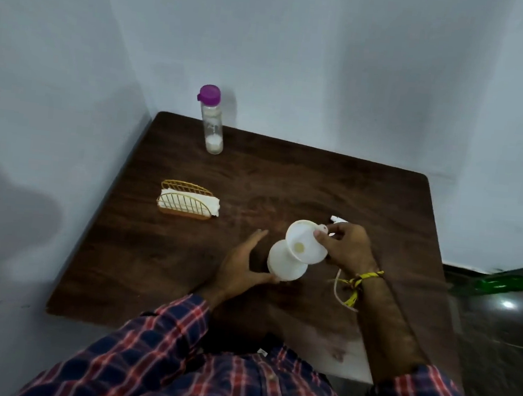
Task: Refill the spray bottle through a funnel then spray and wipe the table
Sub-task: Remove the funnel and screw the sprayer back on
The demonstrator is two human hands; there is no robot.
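Note:
A white spray bottle body (284, 264) without its head stands near the front middle of the dark wooden table (183, 270). A white funnel (305, 245) sits tilted over the bottle's mouth. My right hand (346, 247) pinches the funnel's rim by its tab. My left hand (241, 264) rests against the bottle's left side, thumb on its base and fingers spread. The white spray head (338, 219) lies behind my right hand, and its dip tube (340, 293) curves out below my wrist. A clear water bottle (212, 119) with a purple cap stands at the back.
A gold wire holder with white napkins (187, 203) sits on the table's left side. Walls close the table in at the back and left. A green bottle (506, 283) lies on the dark floor off the right edge.

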